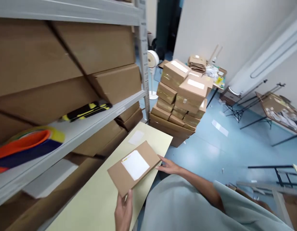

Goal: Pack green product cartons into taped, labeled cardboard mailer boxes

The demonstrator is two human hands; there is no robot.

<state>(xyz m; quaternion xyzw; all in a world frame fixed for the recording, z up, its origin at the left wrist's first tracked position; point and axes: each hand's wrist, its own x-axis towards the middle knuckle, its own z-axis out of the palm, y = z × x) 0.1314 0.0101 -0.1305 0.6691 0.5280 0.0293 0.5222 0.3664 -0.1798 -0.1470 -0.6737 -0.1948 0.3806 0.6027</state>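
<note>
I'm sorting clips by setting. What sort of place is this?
Probably a small packing or stock room: grey metal shelving stacked with flat brown cardboard, a pile of taped brown cartons on the blue floor, and a labelled flat cardboard parcel held in both hands.

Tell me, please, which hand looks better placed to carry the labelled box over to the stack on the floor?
Probably the right hand. It grips the far edge of the box, on the side towards the stack. The left hand holds only the near corner, farther from it.
</note>
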